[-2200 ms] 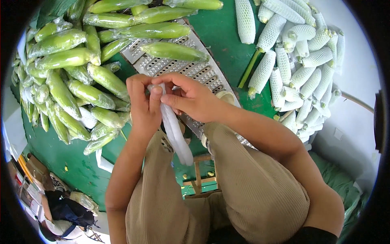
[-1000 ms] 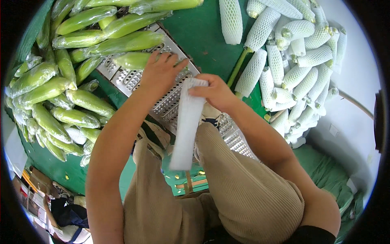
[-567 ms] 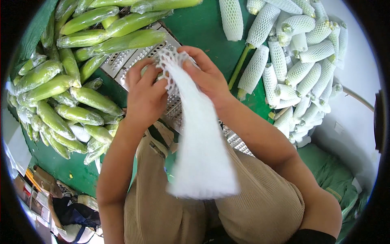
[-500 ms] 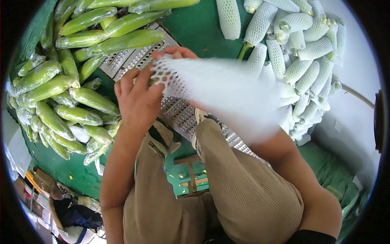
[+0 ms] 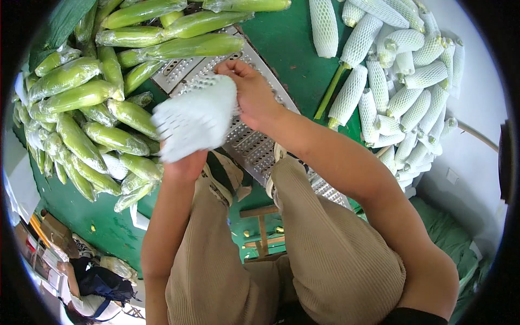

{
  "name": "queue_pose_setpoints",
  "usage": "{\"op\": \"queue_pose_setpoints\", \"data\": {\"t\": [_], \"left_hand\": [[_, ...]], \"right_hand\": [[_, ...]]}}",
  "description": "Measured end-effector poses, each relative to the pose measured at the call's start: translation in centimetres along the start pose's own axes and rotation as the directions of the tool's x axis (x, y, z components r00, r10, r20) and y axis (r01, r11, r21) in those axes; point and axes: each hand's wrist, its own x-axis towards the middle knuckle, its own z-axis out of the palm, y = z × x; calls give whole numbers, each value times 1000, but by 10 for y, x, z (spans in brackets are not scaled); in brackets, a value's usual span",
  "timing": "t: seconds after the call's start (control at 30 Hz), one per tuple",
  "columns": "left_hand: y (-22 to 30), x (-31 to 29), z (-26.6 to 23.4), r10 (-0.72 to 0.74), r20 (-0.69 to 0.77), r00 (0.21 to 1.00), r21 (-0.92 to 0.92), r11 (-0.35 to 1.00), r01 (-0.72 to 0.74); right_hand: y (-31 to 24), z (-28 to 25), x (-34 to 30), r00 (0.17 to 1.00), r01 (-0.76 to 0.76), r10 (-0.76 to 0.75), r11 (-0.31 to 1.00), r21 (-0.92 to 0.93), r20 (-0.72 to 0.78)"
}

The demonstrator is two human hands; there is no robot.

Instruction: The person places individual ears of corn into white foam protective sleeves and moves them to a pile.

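A white foam net sleeve [image 5: 196,120] is spread above the perforated metal strip, slightly blurred and hanging between my two hands. My right hand [image 5: 252,95] pinches its upper right edge with fingers closed. My left hand [image 5: 187,163] is at the lower left end of the sleeve, palm side up against it. The foam covers my left fingers, so their grip is hidden. Whether anything lies inside the sleeve cannot be made out.
Film-wrapped green corn ears [image 5: 76,141] are heaped at the left. Foam-netted ears [image 5: 403,100] are piled at the right, near a loose green stalk [image 5: 329,92]. The perforated metal strip [image 5: 246,143] crosses the green floor [image 5: 276,27]. A wooden stool [image 5: 261,233] stands between my legs. Another person [image 5: 97,292] is at lower left.
The foam net sleeve has swung from the right to the left, over my left hand. My right hand has come out from behind it to its upper edge. My left hand has dropped lower.
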Motion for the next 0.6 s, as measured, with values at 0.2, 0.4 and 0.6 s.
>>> {"op": "queue_pose_setpoints", "data": {"t": [0.2,0.4,0.6], "left_hand": [[12,-26,-49,85,-136,987,-64,993,-94],[20,-65,-40,36,-287,957,-70,996,-59],[24,-67,-22,134,-522,843,91,991,-101]], "right_hand": [[37,21,-14,972,-178,200,970,-165,121],[54,51,-62,943,228,-40,804,-549,331],[66,66,-45,962,164,-13,828,-537,273]]}}
